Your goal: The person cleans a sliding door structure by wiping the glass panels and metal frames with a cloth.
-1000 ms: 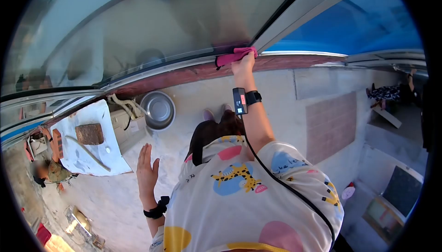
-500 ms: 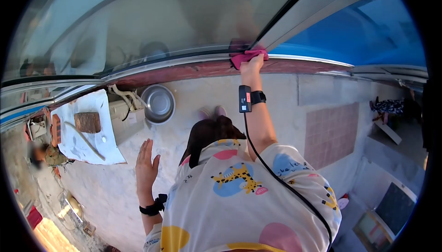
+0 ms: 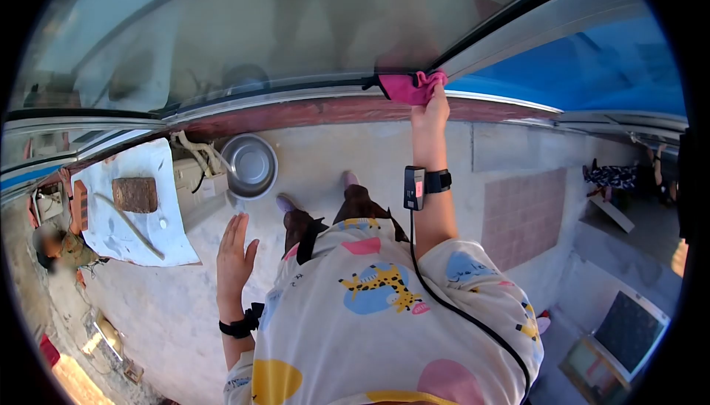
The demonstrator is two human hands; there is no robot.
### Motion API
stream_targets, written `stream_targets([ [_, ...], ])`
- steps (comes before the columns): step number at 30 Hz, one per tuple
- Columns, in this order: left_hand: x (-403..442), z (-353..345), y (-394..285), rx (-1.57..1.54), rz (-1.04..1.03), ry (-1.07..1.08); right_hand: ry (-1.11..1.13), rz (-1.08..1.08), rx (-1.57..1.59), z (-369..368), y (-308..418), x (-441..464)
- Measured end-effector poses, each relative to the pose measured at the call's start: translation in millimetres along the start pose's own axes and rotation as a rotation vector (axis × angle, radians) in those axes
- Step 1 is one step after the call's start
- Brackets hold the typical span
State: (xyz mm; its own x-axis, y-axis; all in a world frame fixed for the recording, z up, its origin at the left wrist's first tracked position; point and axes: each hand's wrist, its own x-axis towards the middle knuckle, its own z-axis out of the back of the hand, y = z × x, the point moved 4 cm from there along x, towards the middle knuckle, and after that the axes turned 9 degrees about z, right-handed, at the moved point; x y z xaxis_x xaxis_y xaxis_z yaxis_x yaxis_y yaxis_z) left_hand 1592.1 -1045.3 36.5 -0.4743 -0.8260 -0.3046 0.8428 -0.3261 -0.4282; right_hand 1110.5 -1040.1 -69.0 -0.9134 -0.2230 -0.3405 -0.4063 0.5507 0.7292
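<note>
My right hand (image 3: 431, 109) is closed on a pink cloth (image 3: 408, 88), which lies against the bottom of the window frame (image 3: 325, 94), beside the upright bar where the glass pane (image 3: 244, 35) ends. A device is strapped to my right wrist. My left hand (image 3: 235, 255) hangs over the floor at my left side, holding nothing, its fingers extended and the thumb apart. Blue sheeting (image 3: 562, 72) shows right of the bar.
A metal basin (image 3: 251, 166) stands on the floor below the sill. Left of it, a white board (image 3: 133, 209) carries a wooden block (image 3: 135, 195) and a stick. A person (image 3: 63, 248) is at the far left, another (image 3: 662, 172) at the far right.
My right hand and the pink cloth have moved right along the bottom of the frame. My feet have moved apart. The left hand stays at my side, open.
</note>
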Motion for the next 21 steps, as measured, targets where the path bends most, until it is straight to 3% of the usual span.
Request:
stream_targets([
  [1, -1.0, 4.2, 13.4, -0.014, 0.001, 0.005, 0.056, 0.115, -0.081, -5.9, -4.7, -6.8],
  [5, -15.6, 13.5, 48.2, -0.028, 0.042, -0.003, -0.075, 0.264, -0.233, 12.1, -67.5, 9.5],
  [10, -47.7, 15.7, 95.8, -0.037, 0.197, -0.003, -0.200, 0.295, -0.434, -2.5, -110.5, -24.6],
  [15, -57.7, 12.6, 103.7, -0.028, 0.223, 0.010, -0.122, 0.352, -0.853, -31.3, -160.2, -92.5],
  [18, -53.8, 14.9, 99.3, -0.022, 0.222, 0.008, -0.066, 0.328, -0.903, -25.5, -197.4, -111.7],
  [20, -49.7, 16.6, 95.2, -0.003, 0.215, 0.008, 0.187, 0.204, -0.750, -16.6, -219.1, -105.1],
  [21, -49.1, 16.7, 91.8, -0.002, 0.211, 0.013, 0.181, 0.205, -0.751, -10.5, -214.1, -97.2],
])
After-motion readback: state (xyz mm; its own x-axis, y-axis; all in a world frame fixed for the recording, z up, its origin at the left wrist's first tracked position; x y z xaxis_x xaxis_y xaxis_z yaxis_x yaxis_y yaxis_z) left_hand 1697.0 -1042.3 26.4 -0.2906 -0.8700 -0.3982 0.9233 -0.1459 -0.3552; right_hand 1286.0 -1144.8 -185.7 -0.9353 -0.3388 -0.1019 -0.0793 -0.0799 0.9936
